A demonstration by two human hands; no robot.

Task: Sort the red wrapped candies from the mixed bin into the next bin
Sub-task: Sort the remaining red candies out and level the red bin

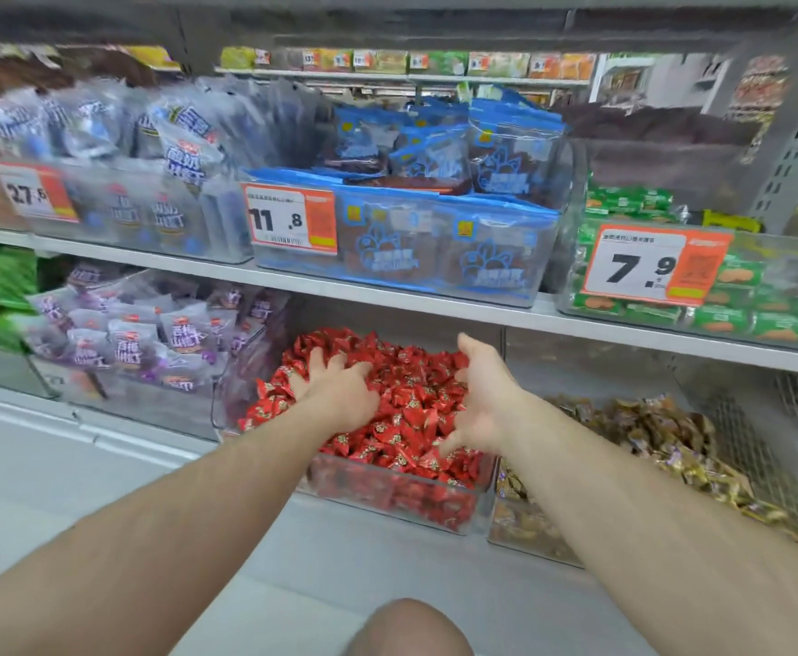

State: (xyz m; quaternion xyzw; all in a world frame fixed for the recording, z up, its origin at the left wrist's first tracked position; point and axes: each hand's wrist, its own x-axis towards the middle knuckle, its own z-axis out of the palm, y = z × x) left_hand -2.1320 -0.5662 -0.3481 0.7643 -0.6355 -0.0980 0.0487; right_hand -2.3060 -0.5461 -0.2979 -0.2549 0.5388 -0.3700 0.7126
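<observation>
A clear bin (439,506) on the bottom shelf is heaped with red wrapped candies (406,371). My left hand (340,390) lies palm down on the left of the heap with its fingers spread and dug into the candies. My right hand (479,400) hovers over the right side of the heap, fingers spread and loosely curved, thumb up; I see nothing held in it. Right of this bin stands a clear bin (520,537) of brown and gold wrapped candies (662,433).
The shelf above carries bins of blue snack packs (434,229) and green packs (719,300), with price tags 11.8 and 7.9. Purple and white packs (141,343) fill the bin to the left. My knee (406,627) shows at the bottom edge.
</observation>
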